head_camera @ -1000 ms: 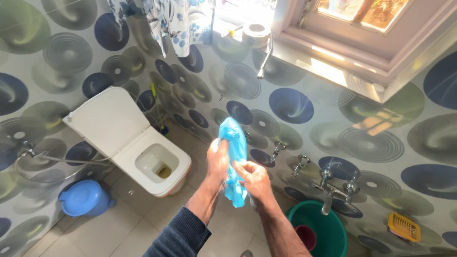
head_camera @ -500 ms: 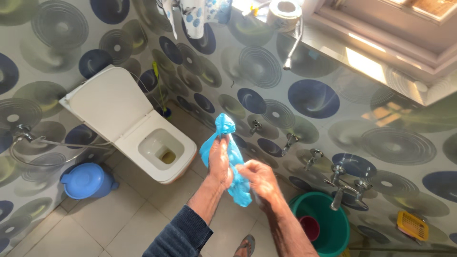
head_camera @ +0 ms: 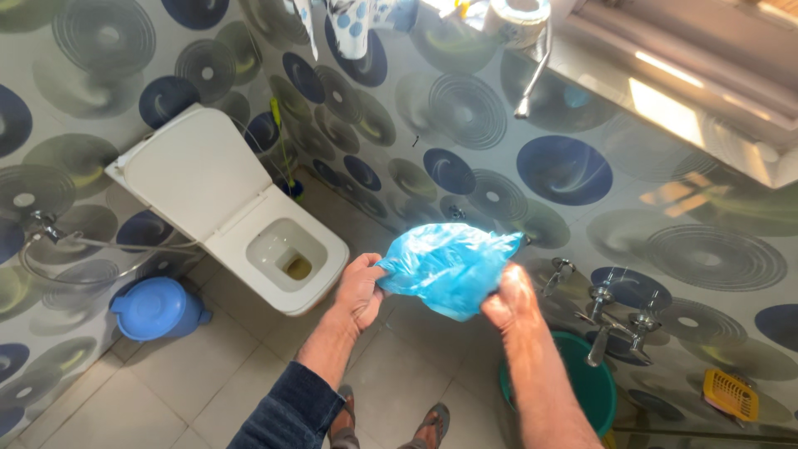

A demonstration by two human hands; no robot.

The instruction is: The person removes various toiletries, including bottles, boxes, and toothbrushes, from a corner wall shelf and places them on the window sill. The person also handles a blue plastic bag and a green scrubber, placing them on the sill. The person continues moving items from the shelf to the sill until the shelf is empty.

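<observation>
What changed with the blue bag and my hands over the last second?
The blue plastic bag, which hung lengthwise between them, is now pulled out sideways: left hand grips one end, right hand the other, spread further apart. Both kept their hold. The toilet stays open and the green bucket stays put.

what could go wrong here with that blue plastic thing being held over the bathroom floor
The thin blue plastic bag is stretched between the left hand and right hand; pulled harder, it may tear. If either grip slips, it could drop onto the tiled floor or into the open white toilet close by. The green bucket sits right beside the sandalled feet, a possible trip hazard.
</observation>
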